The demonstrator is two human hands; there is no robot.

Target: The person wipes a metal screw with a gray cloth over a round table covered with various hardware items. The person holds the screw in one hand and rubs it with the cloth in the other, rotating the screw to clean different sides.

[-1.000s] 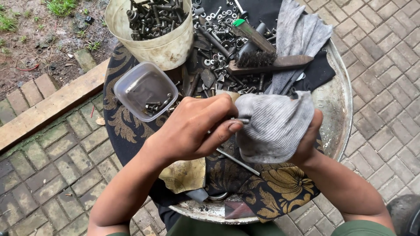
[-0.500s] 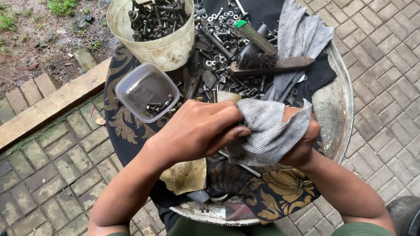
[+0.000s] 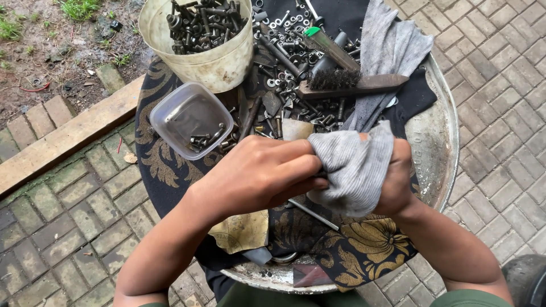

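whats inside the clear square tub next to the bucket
The clear square tub holds just a few small dark bolts or screws, gathered at its near-right corner; the rest is bare. Through its walls the black patterned cloth shows underneath.

Round metal tray [image 3: 438,142] on brick paving [image 3: 500,51]. Black gold-patterned cloth [image 3: 165,165] spread over the tray; right rim bare, cloth hanging past the left edge.

A crumpled grey ribbed cotton rag [image 3: 354,166] is sitting bunched at the centre right of the frame, draping downward and wrapping something hidden inside its folds.
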